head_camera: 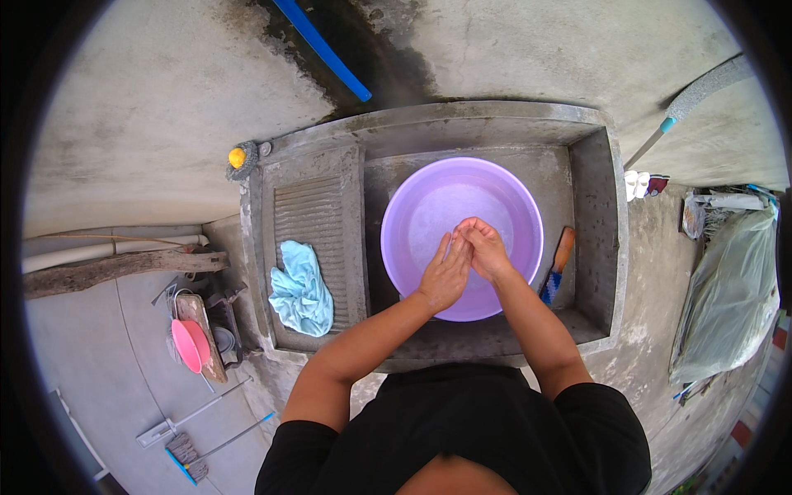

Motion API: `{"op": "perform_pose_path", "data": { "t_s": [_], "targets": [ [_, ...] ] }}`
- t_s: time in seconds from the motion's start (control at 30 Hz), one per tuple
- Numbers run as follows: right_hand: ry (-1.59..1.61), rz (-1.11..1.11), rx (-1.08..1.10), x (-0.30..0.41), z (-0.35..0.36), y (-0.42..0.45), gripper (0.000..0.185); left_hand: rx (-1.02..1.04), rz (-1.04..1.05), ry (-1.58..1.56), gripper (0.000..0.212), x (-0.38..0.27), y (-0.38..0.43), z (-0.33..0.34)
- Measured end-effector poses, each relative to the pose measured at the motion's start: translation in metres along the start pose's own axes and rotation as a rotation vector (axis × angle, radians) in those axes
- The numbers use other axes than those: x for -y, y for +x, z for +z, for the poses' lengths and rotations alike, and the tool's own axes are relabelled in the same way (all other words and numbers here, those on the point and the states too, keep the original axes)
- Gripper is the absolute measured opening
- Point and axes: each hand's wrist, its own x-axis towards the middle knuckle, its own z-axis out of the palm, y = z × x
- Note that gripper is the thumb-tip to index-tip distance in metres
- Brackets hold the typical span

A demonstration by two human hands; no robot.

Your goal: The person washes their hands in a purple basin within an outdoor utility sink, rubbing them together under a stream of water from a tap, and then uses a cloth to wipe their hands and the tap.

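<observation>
A round purple plastic basin (396, 260) stands in the concrete wash sink (594, 216), seemingly with clear water in it. Over the basin my two hands meet. My left hand (447, 272) lies with fingers extended and its thumb apart, touching the other hand; nothing shows in it. My right hand (486, 247) is cupped with curled fingers against the left fingertips, and whether anything small is between them is hidden. A wet light-blue cloth (302, 289) rests crumpled on the ribbed washboard (309, 204) left of the basin. Right of the basin lies a wooden-handled scrub brush (560, 263) with blue bristles.
A blue pipe (328, 52) slants down above the sink. On the sink's back left corner sit a yellow object (237, 158) and a grey scouring pad (247, 166). A pink bowl (190, 346) and mops (185, 455) are at left; a plastic-covered pile (724, 291) is at right.
</observation>
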Motion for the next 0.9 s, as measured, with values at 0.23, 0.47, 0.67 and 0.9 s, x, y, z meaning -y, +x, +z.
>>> {"op": "perform_pose_path", "data": {
  "t_s": [0.23, 0.47, 0.67, 0.9],
  "targets": [
    [-0.719, 0.133, -0.231, -0.010, -0.041, 0.023, 0.015, 0.050, -0.035, -0.030, 0.053, 0.000, -0.014, 0.017],
    [-0.797, -0.325, -0.780, -0.076, -0.145, 0.058, 0.018, 0.077, -1.268, -1.157, 0.050, 0.020, -0.026, 0.105],
    [0.730, 0.342, -0.079, -0.073, -0.025, 0.031, 0.024, -0.129, -1.499, -2.179, 0.039, 0.050, 0.001, 0.069],
    [-0.100, 0.314, -0.080, -0.043, -0.001, 0.016, 0.017, 0.020, -1.122, -2.477, 0.028, 0.046, 0.016, 0.045]
  ]
}}
